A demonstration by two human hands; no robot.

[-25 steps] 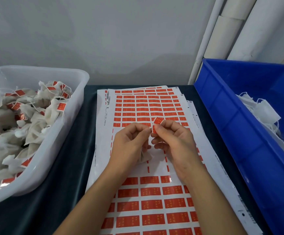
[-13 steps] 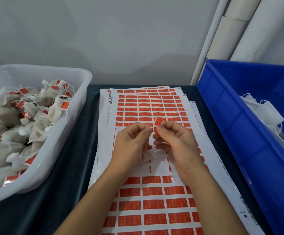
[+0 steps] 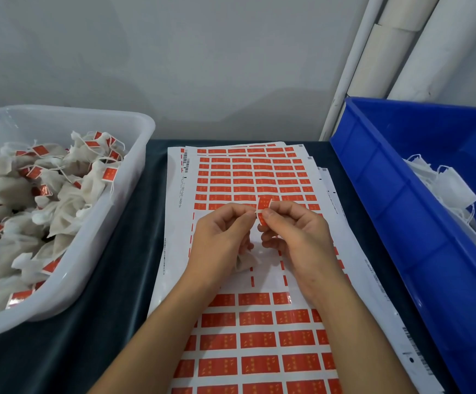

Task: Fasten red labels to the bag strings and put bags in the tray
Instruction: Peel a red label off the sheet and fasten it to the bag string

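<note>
Hands meet above the label sheets [image 3: 239,177], the right hand [image 3: 293,237] pinching a red label [image 3: 263,206] that stands upright, long axis vertical, while the left hand [image 3: 219,240] pinches what seems to be the string and holds a bag [image 3: 245,261] beneath.

Left hand [image 3: 219,240]: bare, with no glove, ring or wristband to be seen.
Right hand [image 3: 295,237]: bare likewise, with no ring or watch showing.
Fingers [image 3: 276,216]: uncovered, nails short and unpainted where they show.
Forearms: both bare right down to the lower edge of the view; no sleeve or cuff shows.
</note>
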